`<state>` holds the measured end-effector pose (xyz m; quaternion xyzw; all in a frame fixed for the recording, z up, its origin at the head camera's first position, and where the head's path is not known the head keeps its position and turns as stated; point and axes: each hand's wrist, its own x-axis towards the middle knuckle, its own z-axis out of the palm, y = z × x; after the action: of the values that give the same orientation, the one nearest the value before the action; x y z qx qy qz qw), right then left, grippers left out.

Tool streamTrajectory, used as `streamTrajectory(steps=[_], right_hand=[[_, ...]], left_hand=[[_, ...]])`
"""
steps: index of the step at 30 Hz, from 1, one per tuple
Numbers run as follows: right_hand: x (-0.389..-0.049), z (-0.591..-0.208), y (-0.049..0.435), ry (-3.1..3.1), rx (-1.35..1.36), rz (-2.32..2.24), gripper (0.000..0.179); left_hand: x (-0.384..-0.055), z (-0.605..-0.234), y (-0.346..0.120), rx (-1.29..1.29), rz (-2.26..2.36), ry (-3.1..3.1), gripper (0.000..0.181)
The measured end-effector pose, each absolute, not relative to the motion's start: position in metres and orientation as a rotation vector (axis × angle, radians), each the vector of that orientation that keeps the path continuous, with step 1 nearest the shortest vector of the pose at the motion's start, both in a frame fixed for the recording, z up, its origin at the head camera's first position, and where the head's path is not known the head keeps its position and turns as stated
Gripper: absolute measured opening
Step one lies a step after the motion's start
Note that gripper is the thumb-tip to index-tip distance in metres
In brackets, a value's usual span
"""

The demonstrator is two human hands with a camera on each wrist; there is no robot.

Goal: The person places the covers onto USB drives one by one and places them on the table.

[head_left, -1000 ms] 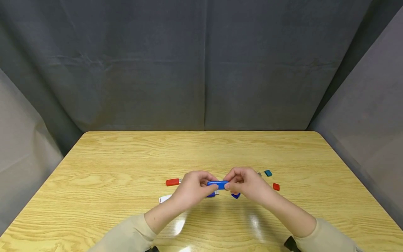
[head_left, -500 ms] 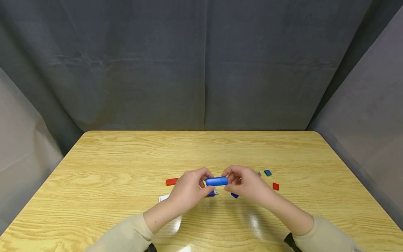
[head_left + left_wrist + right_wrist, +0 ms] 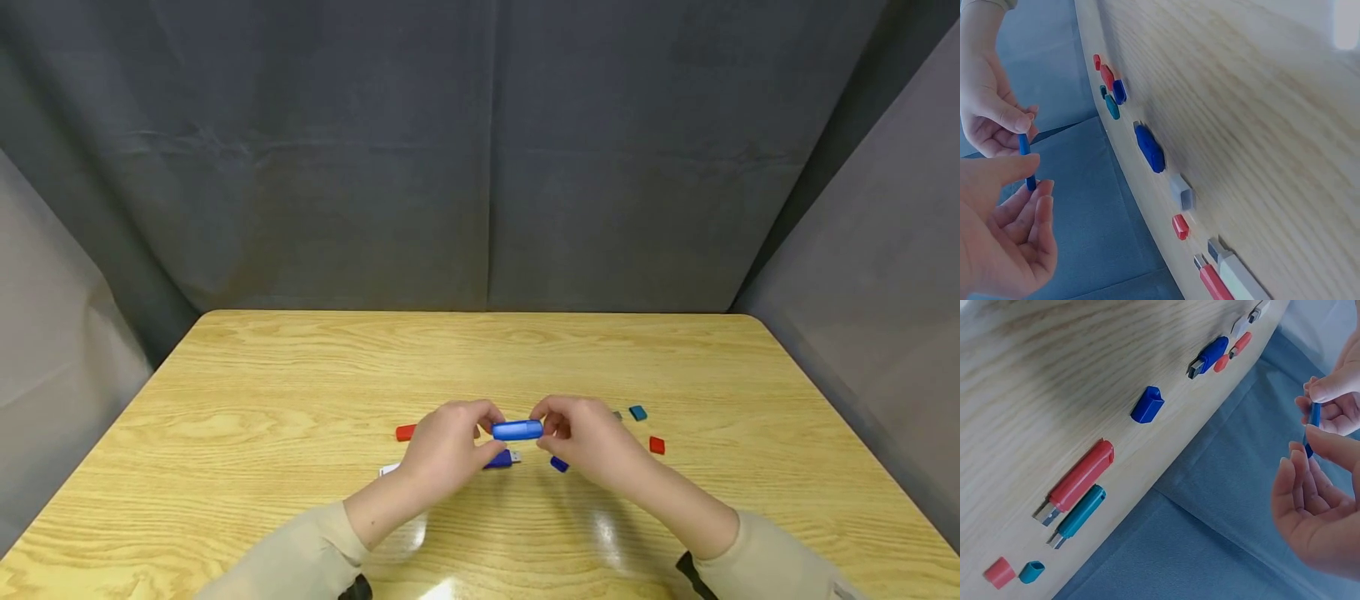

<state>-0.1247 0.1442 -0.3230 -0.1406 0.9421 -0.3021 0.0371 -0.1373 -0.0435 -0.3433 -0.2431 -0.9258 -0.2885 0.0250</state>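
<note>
Both hands hold a bright blue USB flash drive (image 3: 517,430) above the table, lying crosswise between them. My left hand (image 3: 446,437) pinches its left end between thumb and fingers. At the right end, my right hand (image 3: 588,433) pinches it the same way. The left wrist view has this flash drive (image 3: 1024,145) edge-on, thin between the fingertips. Below the hands lies a dark blue flash drive (image 3: 501,459) with its metal plug bare. Its matching dark blue cap (image 3: 559,464) lies to the right, under my right hand.
On the table's left are a red flash drive (image 3: 1213,282), a white flash drive (image 3: 1241,275), a red cap (image 3: 1180,226) and a whitish cap (image 3: 1182,192). Toward the right lie another red drive (image 3: 1082,475), a teal drive (image 3: 1082,511), and red (image 3: 1000,572) and teal caps (image 3: 1032,571).
The bright blue flash drive has risen slightly and turned in the fingers. Both thumbs have shifted from its front face to its lower edge. The left hand has drifted a little left.
</note>
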Motion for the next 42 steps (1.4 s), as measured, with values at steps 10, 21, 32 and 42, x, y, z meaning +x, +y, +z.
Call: streamTrajectory(steps=[10,21,32,42], right_hand=[[-0.134,-0.327,0.141,2.910,-0.403,-0.847,0.017],[-0.143,-0.339,0.140,2.898,-0.361,-0.835,0.017],[-0.153,-0.348,0.139,2.940,-0.337,-0.751,0.015],[-0.170,-0.357,0.139,2.939,-0.336,-0.637,0.013]], left_hand=[[-0.147,-0.347,-0.038,-0.760,-0.771,-2.866,0.014],[-0.155,-0.353,-0.031,-0.768,-0.733,-2.934,0.014],[-0.164,-0.358,-0.024,-0.747,-0.666,-3.006,0.012],[-0.176,-0.365,-0.019,-0.731,-0.620,-3.042,0.012]])
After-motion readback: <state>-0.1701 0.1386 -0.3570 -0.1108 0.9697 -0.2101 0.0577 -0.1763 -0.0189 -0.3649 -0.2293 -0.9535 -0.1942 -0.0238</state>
